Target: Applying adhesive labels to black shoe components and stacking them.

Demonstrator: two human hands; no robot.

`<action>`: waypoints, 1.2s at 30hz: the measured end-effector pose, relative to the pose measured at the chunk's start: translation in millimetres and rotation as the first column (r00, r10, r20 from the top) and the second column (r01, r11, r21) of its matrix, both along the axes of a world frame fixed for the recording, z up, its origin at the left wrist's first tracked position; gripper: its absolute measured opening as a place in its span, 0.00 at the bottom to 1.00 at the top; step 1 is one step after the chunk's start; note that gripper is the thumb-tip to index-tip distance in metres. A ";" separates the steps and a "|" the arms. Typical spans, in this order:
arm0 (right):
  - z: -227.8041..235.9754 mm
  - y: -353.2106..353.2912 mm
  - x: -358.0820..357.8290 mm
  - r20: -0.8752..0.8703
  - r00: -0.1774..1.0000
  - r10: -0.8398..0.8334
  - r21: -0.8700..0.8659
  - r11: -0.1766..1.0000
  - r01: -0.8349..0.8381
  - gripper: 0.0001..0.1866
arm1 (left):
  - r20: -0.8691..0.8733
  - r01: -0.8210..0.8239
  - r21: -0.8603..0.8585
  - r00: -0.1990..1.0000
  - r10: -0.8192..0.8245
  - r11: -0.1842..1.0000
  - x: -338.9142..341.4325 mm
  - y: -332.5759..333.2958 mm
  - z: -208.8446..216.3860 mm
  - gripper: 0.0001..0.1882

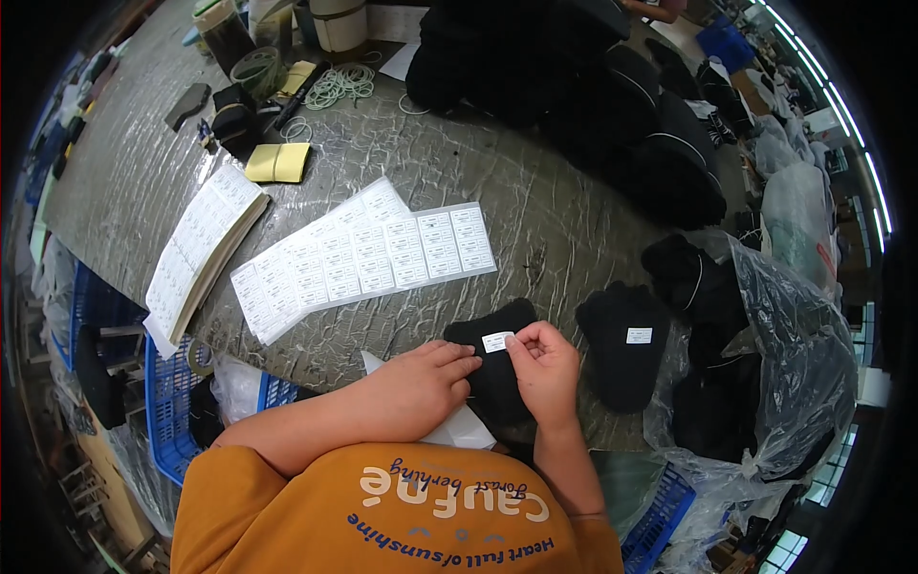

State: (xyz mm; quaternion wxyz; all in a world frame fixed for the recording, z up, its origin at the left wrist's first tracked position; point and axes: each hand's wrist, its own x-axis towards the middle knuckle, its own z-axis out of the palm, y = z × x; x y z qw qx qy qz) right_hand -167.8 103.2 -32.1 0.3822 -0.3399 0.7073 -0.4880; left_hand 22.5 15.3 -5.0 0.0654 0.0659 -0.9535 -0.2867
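Note:
A small white label [494, 342] lies against a black, foot-shaped piece [497, 387] in front of me. Thumb and forefinger of my right hand [550, 368] pinch the label's right end. My left hand [432, 383] rests on the left edge of the same piece, its fingers stretched out and their tips close to the label. To the right, a second black foot-shaped piece [617, 383] lies on the table, with a white label [639, 336] on its upper part. Beyond my hands are overlapping sheets of printed white labels [382, 251].
A thick stack of label sheets [206, 244] lies at the left, with yellow paper pads [278, 163] and rubber bands [339, 86] beyond. Bundled black pieces [660, 143] are heaped far right. Clear plastic bags [794, 344] hang over the right edge; a blue crate [172, 421] stands lower left.

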 end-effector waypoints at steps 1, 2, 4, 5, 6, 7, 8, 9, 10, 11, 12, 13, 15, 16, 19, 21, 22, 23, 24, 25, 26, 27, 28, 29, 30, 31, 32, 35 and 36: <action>-1.7 -0.1 -0.1 -0.016 1.000 0.005 -0.005 1.000 -0.005 0.05 | 0.001 0.000 0.005 1.000 0.000 1.000 0.0 -0.1 -0.1 0.11; -1.4 -0.5 0.1 -0.016 1.000 0.006 -0.005 1.000 -0.006 0.05 | 0.002 -0.001 0.005 1.000 0.001 1.000 0.1 -0.4 -0.3 0.11; 0.4 -1.2 0.7 -0.023 1.000 0.011 -0.002 1.000 -0.011 0.05 | -0.010 0.008 0.016 1.000 -0.008 1.000 0.0 -1.1 -0.5 0.13; -0.6 -1.2 0.5 -0.024 1.000 0.010 -0.003 1.000 -0.010 0.05 | -0.012 0.010 0.016 1.000 -0.010 1.000 -1.0 -1.3 1.3 0.13; -2.6 -1.0 0.1 -0.019 1.000 0.002 -0.016 1.000 -0.002 0.05 | 0.001 -0.004 0.024 1.000 0.004 1.000 -2.7 -1.3 4.8 0.12; -3.7 -1.0 -0.2 -0.013 1.000 -0.005 -0.030 1.000 0.004 0.06 | 0.014 -0.018 0.031 1.000 0.017 0.999 -3.7 -1.3 6.6 0.11; -2.6 -1.3 0.1 -0.015 1.000 -0.006 -0.030 1.000 0.005 0.06 | 0.012 -0.017 0.031 1.000 0.016 0.999 -4.1 -0.9 5.0 0.11; -0.7 -1.7 0.9 -0.023 1.000 -0.004 -0.002 1.000 0.004 0.05 | 0.025 -0.005 -0.014 1.000 0.005 1.000 -4.5 -0.1 2.1 0.11; 0.6 -1.6 1.2 -0.032 0.999 -0.005 0.026 1.000 0.005 0.05 | 0.038 0.009 -0.060 0.999 -0.007 0.998 -5.2 0.6 0.7 0.11; -1.0 -1.2 1.0 -0.035 0.999 -0.008 0.025 1.000 0.009 0.05 | 0.035 0.012 -0.060 0.999 -0.010 0.998 -5.8 1.1 0.8 0.11; -4.3 -0.6 0.5 -0.044 0.999 -0.025 0.013 1.000 0.025 0.04 | 0.048 0.016 -0.078 0.999 -0.012 0.997 -6.4 1.4 1.0 0.11; -6.4 -1.1 0.6 -0.051 0.998 -0.040 0.001 0.999 0.040 0.04 | 0.063 0.019 -0.096 0.998 -0.013 0.995 -6.7 1.5 0.7 0.11; -3.8 -3.7 2.9 -0.090 0.994 -0.066 0.015 0.998 0.068 0.06 | 0.064 0.018 -0.099 0.998 -0.012 0.995 -6.9 1.9 -1.3 0.12; -1.9 -4.5 3.6 -0.129 0.987 -0.091 0.028 0.995 0.095 0.09 | 0.065 0.016 -0.102 0.998 -0.010 0.995 -6.7 2.3 -1.5 0.12; -1.9 -5.3 2.5 -0.166 0.982 -0.085 0.034 0.995 0.092 0.13 | 0.072 0.019 -0.107 0.997 -0.011 0.994 -7.3 2.5 1.3 0.12; -0.5 -7.2 3.0 -0.189 0.978 -0.085 0.058 0.994 0.097 0.13 | 0.073 0.015 -0.104 0.997 -0.007 0.994 -8.0 2.9 2.1 0.13; 0.2 -8.3 3.2 -0.213 0.974 -0.082 0.081 0.992 0.101 0.13 | 0.073 0.009 -0.102 0.997 -0.001 0.995 -8.2 3.1 2.6 0.13; 0.0 -8.9 3.0 -0.213 0.973 -0.082 0.080 0.992 0.102 0.13 | 0.072 0.009 -0.102 0.997 -0.002 0.995 -8.4 3.3 2.5 0.13; -0.6 -9.3 2.6 -0.236 0.969 -0.078 0.094 0.990 0.103 0.14 | 0.071 0.007 -0.106 0.997 0.000 0.994 -8.6 3.5 2.0 0.13; -0.9 -9.6 2.5 -0.258 0.963 -0.074 0.109 0.988 0.105 0.14 | 0.070 0.006 -0.109 0.998 0.002 0.994 -8.8 3.8 1.4 0.13; -0.5 -10.4 2.5 -0.258 0.963 -0.075 0.109 0.988 0.106 0.14 | 0.070 0.007 -0.109 0.998 0.001 0.994 -9.0 3.8 0.8 0.13; 0.2 -11.3 2.4 -0.294 0.954 -0.062 0.114 0.989 0.100 0.15 | 0.062 0.003 -0.106 0.998 0.004 0.994 -9.4 3.8 0.0 0.13; 0.7 -11.8 2.9 -0.329 0.943 -0.049 0.118 0.989 0.092 0.15 | 0.055 -0.001 -0.104 0.998 0.007 0.995 -9.1 3.9 -0.4 0.13; 0.8 -11.9 3.5 -0.329 0.943 -0.049 0.117 0.989 0.092 0.15 | 0.055 -0.001 -0.104 0.998 0.007 0.995 -8.8 4.0 -0.6 0.13; 0.8 -12.0 4.1 -0.339 0.940 -0.041 0.119 0.989 0.086 0.15 | 0.057 -0.005 -0.107 0.998 0.011 0.994 -8.3 4.2 -0.8 0.13; 1.0 -11.9 4.2 -0.350 0.936 -0.035 0.120 0.989 0.082 0.15 | 0.056 -0.007 -0.110 0.998 0.013 0.994 -8.4 4.2 -1.0 0.13; -2.2 -10.5 4.1 -0.351 0.936 -0.037 0.119 0.989 0.084 0.15 | 0.055 -0.005 -0.111 0.998 0.011 0.994 -8.5 4.3 -1.5 0.13; -15.2 -5.3 3.3 -0.147 0.984 -0.104 -0.025 0.995 0.102 0.14 | 0.045 -0.005 -0.122 0.999 0.011 0.993 -9.1 4.5 -2.4 0.13; -16.6 -4.9 3.5 -0.108 0.987 -0.119 -0.054 0.992 0.113 0.14 | 0.046 -0.006 -0.124 0.999 0.011 0.992 -9.5 4.5 -2.3 0.13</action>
